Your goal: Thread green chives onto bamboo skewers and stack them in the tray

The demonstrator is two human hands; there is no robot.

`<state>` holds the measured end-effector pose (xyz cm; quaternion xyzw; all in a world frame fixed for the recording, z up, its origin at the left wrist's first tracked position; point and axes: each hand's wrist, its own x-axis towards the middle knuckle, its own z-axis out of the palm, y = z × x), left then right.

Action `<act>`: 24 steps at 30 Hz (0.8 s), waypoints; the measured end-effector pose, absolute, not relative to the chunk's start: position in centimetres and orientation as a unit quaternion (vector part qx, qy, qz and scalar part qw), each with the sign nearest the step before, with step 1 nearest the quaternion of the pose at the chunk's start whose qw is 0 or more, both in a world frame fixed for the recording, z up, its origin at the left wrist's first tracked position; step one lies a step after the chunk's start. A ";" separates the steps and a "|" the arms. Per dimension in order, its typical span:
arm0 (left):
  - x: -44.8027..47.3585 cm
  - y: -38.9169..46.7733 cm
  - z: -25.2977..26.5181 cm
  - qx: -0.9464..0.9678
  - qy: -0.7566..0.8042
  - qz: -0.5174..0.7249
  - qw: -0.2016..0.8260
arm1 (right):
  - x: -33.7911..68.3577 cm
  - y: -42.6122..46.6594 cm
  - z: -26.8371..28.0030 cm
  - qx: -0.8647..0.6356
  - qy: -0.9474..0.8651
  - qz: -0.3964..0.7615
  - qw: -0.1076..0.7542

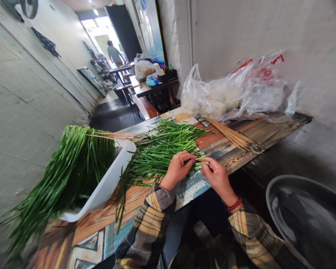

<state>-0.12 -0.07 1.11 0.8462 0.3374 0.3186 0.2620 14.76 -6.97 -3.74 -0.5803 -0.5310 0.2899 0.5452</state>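
A loose heap of green garlic chives [162, 149] lies across the patterned table, its pale stem ends toward the right. At those ends my left hand [182, 164] pinches some chive stems between thumb and fingers. Close beside it, my right hand [215, 172] grips the stem tips, fingertips closed. Whether a thin skewer is also between the fingers I cannot tell. To the left, a white plastic tray [100, 201] carries many chives [84, 160] threaded on wooden skewers [112, 135], leaves hanging over its side.
A bundle of bare skewers [232, 136] lies on the table's right part. Behind it sit clear plastic bags [229, 93] against the wall. A large grey basin [305, 220] stands low at right. Farther back are another table [145, 89] and a person [114, 54] near the doorway.
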 end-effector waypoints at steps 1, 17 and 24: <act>-0.1 -0.1 1.1 0.845 0.338 0.319 0.264 | 14.8 -7.0 -3.7 -0.581 -0.532 0.288 0.544; -0.3 0.1 0.8 0.849 0.333 0.316 0.262 | 14.7 -6.9 -3.5 -0.586 -0.531 0.286 0.540; -0.3 0.1 0.9 0.863 0.323 0.302 0.243 | 14.8 -7.0 -3.7 -0.594 -0.523 0.280 0.544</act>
